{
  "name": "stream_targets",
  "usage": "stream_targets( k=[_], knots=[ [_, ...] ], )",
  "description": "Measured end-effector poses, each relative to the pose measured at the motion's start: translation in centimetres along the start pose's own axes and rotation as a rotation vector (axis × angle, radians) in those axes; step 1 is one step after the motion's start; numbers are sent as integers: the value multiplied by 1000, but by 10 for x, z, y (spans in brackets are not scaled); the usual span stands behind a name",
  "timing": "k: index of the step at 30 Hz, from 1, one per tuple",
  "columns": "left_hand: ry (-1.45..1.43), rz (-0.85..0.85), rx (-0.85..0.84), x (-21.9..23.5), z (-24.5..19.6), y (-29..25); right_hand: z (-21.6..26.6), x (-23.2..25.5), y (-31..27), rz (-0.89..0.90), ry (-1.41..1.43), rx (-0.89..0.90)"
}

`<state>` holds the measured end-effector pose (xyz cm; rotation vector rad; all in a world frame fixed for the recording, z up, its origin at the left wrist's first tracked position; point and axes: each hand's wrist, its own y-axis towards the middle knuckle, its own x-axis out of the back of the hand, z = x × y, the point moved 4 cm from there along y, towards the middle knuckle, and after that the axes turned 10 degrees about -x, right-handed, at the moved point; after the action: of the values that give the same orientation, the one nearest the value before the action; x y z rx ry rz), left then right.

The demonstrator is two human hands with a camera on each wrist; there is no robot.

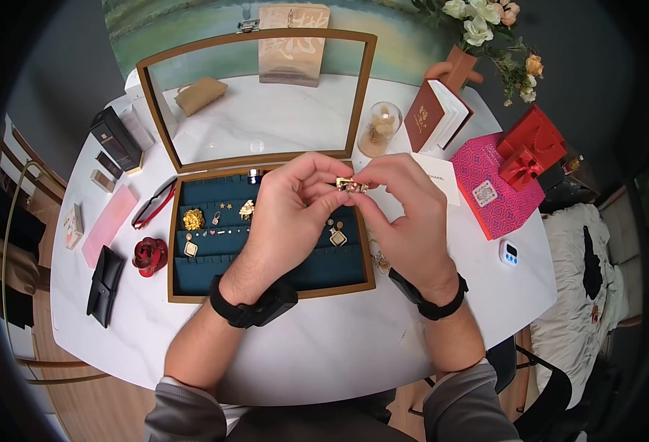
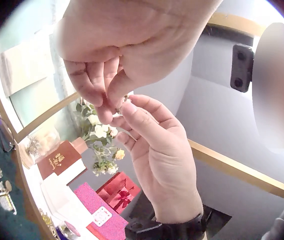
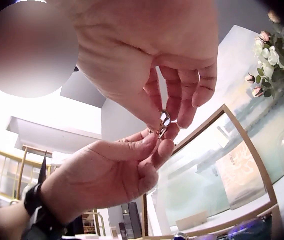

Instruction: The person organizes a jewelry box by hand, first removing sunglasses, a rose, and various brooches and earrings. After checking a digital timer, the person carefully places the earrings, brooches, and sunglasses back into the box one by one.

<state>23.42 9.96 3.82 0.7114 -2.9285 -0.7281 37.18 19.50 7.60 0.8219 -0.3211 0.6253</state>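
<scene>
Above the right part of a jewellery box (image 1: pixel 172 254), both hands meet at a small shiny gold jewellery piece (image 1: pixel 351 186). My left hand (image 1: pixel 292 214) pinches one side of it between thumb and fingers, while the right hand (image 1: pixel 410 214) pinches the other side. A curved, ring-like metal part (image 3: pixel 165 119) shows between the fingertips in the right wrist view; fingers cover much of the rest. In the box's dark green rows sit a gold flower-like piece (image 1: pixel 193 219), a gold diamond-shaped earring (image 1: pixel 191 246), its similar mate (image 1: pixel 338 236) and several small studs.
Behind the hands stands the box's glass lid (image 1: pixel 365 96), raised. Red glasses (image 1: pixel 155 205), a dark red rose-shaped item (image 1: pixel 149 256) and a black case (image 1: pixel 105 286) lie left. To the right are a glass dome (image 1: pixel 380 129), a red book (image 1: pixel 431 118) and a pink patterned bag (image 1: pixel 497 188).
</scene>
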Motion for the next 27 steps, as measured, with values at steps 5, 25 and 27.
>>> stream_targets(
  k=[5,25,27],
  knots=[
    [43,-19,15,0,0,0,-3,-2,-2,-11,-7,79],
    [198,124,103,-4,16,-3,-15,2,-3,264,-107,-184],
    [231,118,111,-2,15,-3,-27,0,-8,295,-158,-231]
  ],
)
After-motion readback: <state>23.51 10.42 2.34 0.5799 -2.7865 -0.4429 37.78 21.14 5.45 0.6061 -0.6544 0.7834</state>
